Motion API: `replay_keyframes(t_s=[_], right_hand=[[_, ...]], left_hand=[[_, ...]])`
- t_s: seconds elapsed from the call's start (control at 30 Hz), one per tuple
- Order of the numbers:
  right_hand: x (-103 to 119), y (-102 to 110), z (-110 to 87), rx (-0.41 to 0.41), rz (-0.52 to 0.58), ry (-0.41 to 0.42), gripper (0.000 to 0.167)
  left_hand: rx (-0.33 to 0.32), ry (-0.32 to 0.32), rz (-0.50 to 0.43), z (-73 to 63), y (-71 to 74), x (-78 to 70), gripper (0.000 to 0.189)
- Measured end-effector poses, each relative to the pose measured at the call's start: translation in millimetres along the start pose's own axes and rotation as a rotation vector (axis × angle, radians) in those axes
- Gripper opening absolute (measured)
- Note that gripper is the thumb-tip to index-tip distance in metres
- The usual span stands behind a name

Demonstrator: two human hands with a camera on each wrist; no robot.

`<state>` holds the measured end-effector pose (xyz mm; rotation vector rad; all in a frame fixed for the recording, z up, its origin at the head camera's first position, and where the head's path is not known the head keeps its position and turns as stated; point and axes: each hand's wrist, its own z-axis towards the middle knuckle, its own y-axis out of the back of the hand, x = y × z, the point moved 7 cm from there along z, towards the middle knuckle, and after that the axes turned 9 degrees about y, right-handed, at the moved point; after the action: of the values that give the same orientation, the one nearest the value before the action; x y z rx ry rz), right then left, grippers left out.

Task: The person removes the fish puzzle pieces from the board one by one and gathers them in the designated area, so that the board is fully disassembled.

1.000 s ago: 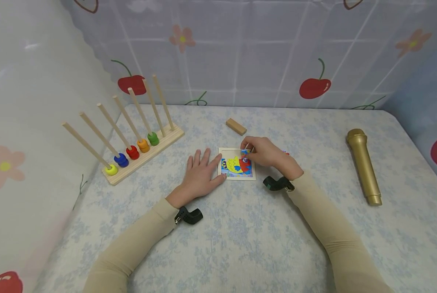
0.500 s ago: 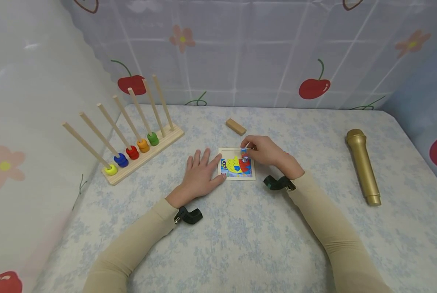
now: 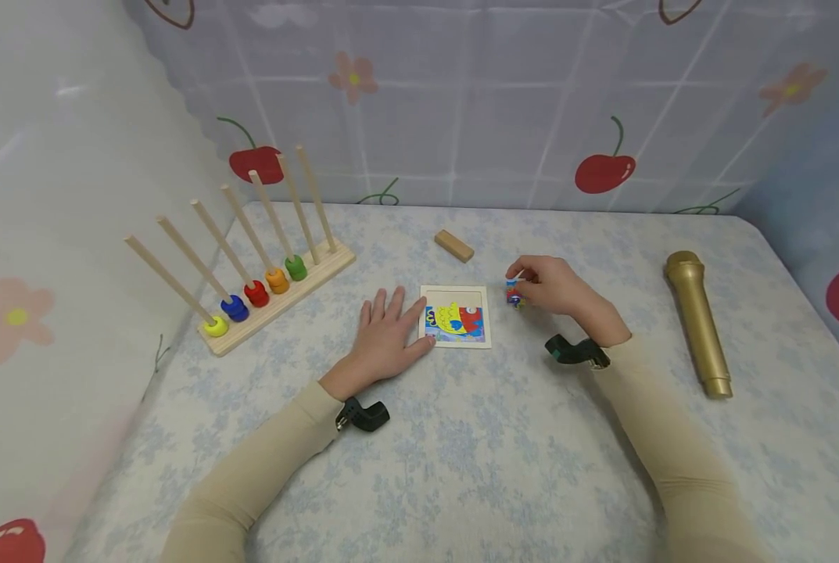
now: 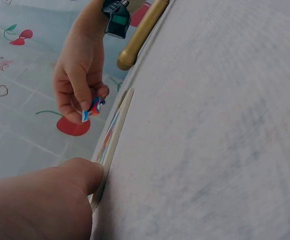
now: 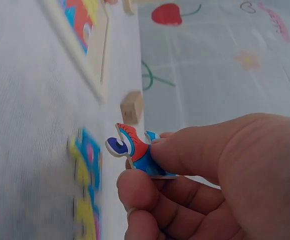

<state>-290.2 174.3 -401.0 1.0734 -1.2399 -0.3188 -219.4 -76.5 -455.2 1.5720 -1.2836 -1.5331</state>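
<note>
My right hand (image 3: 556, 288) pinches a small jigsaw piece (image 5: 141, 150) between thumb and fingers. The piece is red and blue with a printed eye. It is held up off the tabletop, to the right of a square wooden puzzle tray (image 3: 461, 296). The tray's lower part shows a yellow, red and blue fish picture; bare wood shows along its top. My left hand (image 3: 384, 336) lies flat with fingers spread, its thumb and index fingertip at the tray's left edge. Loose yellow and blue puzzle pieces (image 5: 89, 172) lie on the table below the right hand, mostly hidden by it in the head view.
A wooden block (image 3: 454, 245) lies behind the tray. At left stands a pegged wooden counting rack (image 3: 281, 299) with coloured rings on several of its upright rods. A gold microphone (image 3: 700, 324) lies at the right. A printed curtain (image 3: 454, 109) closes off the back.
My right hand has moved right, from the tray's upper right corner to beside the tray, with the piece in its fingers. The left hand has stayed in place.
</note>
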Motion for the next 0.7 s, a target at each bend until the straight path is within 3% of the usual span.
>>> replay_keyframes(t_s=[0.3,0.7], right_hand=[[-39.7,23.7,-27.0,-0.041,-0.033,-0.067,0.021],[-65.2,25.4,-38.0,-0.064,-0.023,-0.146,0.022]], left_hand=[[0.0,-0.006,-0.011,-0.6,0.6,-1.1,0.072],[-0.005,-0.007,0.0,-1.2,1.0,-1.4,0.073]])
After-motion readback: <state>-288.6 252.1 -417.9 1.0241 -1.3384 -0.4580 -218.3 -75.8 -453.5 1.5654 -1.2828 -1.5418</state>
